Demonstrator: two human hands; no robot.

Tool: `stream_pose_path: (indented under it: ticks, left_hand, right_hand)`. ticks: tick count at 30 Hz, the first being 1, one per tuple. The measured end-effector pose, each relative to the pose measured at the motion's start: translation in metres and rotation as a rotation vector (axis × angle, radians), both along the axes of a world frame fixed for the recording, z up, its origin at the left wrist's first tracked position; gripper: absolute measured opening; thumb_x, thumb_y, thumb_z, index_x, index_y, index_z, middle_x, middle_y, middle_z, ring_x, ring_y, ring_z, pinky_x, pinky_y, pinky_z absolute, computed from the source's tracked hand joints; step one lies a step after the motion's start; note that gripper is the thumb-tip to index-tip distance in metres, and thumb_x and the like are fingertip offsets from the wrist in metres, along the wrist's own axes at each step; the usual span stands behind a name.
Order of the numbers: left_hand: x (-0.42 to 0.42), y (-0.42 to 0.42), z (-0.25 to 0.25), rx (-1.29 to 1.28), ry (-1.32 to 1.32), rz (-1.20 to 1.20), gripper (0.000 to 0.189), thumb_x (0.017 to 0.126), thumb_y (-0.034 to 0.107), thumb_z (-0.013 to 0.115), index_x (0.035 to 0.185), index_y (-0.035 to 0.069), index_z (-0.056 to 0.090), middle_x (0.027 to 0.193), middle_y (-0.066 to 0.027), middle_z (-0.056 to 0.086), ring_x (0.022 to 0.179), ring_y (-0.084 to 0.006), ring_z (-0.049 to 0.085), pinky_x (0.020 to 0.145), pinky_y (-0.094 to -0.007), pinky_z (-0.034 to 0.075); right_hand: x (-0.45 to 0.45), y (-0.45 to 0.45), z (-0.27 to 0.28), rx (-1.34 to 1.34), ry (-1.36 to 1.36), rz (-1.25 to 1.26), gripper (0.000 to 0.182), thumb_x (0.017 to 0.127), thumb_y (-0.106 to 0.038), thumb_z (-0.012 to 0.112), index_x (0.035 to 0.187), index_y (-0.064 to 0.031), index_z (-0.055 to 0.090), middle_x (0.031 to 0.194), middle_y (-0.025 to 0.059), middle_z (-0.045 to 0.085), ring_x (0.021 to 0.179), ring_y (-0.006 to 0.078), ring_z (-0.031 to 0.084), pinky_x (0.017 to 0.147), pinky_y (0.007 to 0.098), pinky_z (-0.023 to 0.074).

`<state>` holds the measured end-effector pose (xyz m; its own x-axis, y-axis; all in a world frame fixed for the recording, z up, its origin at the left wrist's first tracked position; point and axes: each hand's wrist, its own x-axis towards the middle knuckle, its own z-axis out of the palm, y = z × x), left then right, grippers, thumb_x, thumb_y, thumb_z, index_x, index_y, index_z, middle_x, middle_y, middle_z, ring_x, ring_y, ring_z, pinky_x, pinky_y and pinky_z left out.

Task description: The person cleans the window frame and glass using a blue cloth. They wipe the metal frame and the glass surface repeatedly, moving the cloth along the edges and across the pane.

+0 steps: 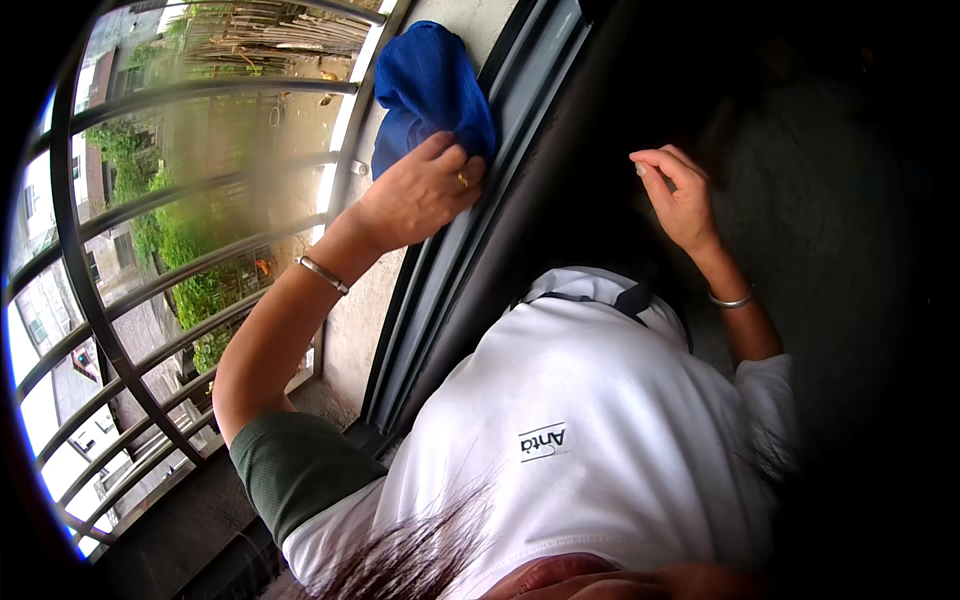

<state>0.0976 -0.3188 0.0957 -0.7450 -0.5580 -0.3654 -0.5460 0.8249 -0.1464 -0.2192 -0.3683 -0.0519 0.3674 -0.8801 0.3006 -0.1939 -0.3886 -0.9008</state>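
Note:
My left hand (429, 189), with a ring on one finger and a bangle on its wrist, grips the near end of a bunched blue cloth (431, 75). The cloth lies on the pale concrete window sill (358, 322), against the dark metal window track (480, 176). My right hand (673, 186) is raised over the dark area at the right, well apart from the cloth. Its fingers are loosely curled, thumb tip against the index fingertip, with nothing visible between them. A bangle is on this wrist too.
Curved metal window bars (217, 86) stand along the outer side of the sill, at the left. Beyond them, far below, are green plants (187, 247), a pile of sticks (277, 30) and buildings. The right side is too dark to make out.

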Motion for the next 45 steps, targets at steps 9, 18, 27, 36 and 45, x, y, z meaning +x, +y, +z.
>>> stream_pose_path:
  ticks: [9,18,27,36,45]
  left_hand:
    - [0.017,0.111,0.007,0.143,0.034,0.130,0.020,0.083,0.011,0.057,0.100,0.009,0.068,0.118,-0.0062,0.058,0.109,-0.0216,0.050,0.115,-0.0433,0.034]
    - [0.018,0.109,0.019,0.239,0.163,0.236,0.017,0.081,0.005,0.060,0.096,0.006,0.069,0.108,-0.0068,0.065,0.102,-0.0231,0.055,0.112,-0.0397,0.037]
    - [0.022,0.076,0.023,0.410,1.172,1.310,0.012,0.100,0.008,0.056,0.110,0.003,0.057,0.096,0.0000,0.057,0.089,-0.0084,0.050,0.082,-0.0218,0.041]
    - [0.022,0.060,0.024,0.678,1.740,1.480,0.016,0.100,0.008,0.055,0.116,0.005,0.059,0.103,0.0000,0.062,0.092,-0.0091,0.057,0.082,-0.0236,0.047]
    - [0.022,0.065,0.023,0.706,1.913,1.441,0.017,0.101,0.007,0.053,0.117,0.004,0.059,0.111,-0.0064,0.066,0.096,-0.0153,0.063,0.085,-0.0299,0.052]
  right_hand:
    - [0.022,0.012,0.008,-0.051,-0.027,0.091,0.008,0.088,0.000,0.065,0.095,-0.0010,0.068,0.083,0.0081,0.066,0.077,0.0223,0.065,0.069,0.0304,0.0520]
    - [0.020,0.019,0.007,-0.051,-0.042,0.105,0.008,0.088,0.002,0.065,0.096,0.0006,0.068,0.084,0.0089,0.066,0.076,0.0211,0.064,0.068,0.0292,0.0502]
    - [0.017,0.022,0.002,-0.037,-0.033,0.064,0.007,0.087,0.000,0.065,0.093,-0.0010,0.069,0.081,0.0080,0.066,0.074,0.0215,0.064,0.066,0.0300,0.0511]
    - [0.022,0.019,0.010,-0.059,-0.014,0.099,0.008,0.088,0.000,0.065,0.094,-0.0011,0.069,0.083,0.0084,0.066,0.075,0.0227,0.064,0.067,0.0303,0.0510]
    - [0.035,0.015,0.032,-0.024,-0.071,0.183,0.009,0.087,0.001,0.065,0.095,-0.0009,0.069,0.083,0.0087,0.066,0.075,0.0219,0.064,0.067,0.0300,0.0509]
